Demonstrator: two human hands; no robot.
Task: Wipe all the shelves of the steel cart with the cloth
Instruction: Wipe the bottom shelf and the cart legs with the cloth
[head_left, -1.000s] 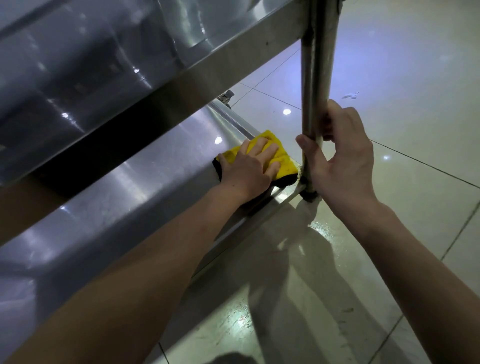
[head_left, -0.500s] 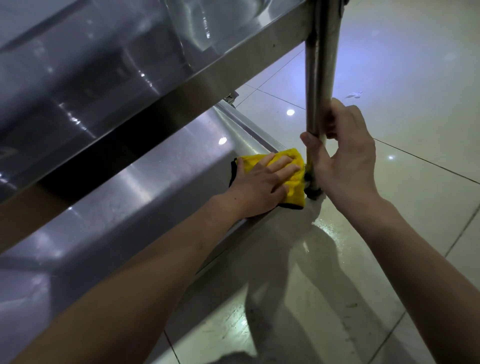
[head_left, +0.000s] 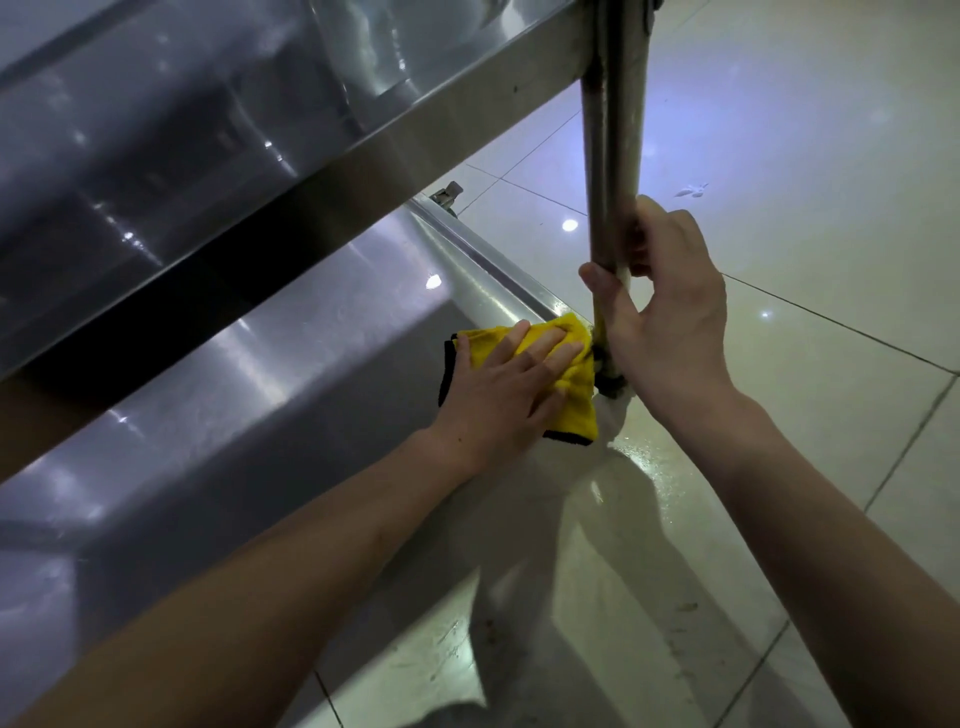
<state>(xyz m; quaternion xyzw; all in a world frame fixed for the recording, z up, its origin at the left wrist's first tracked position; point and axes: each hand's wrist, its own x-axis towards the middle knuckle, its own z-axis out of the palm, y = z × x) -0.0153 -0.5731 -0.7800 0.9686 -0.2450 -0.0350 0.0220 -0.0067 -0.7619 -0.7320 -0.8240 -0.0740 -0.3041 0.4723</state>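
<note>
The upper shelf (head_left: 218, 135) crosses the upper left of the frame, above the lower shelf (head_left: 249, 415). The cloth (head_left: 571, 384) lies on the lower shelf's right corner, touching the cart post (head_left: 615, 130) at centre right. Floor (head_left: 805, 156) fills the right.

Dim, bluish overhead light glints off the steel shelves (head_left: 218, 156) and glossy floor (head_left: 779, 156); edges bend, wide-angle.
</note>
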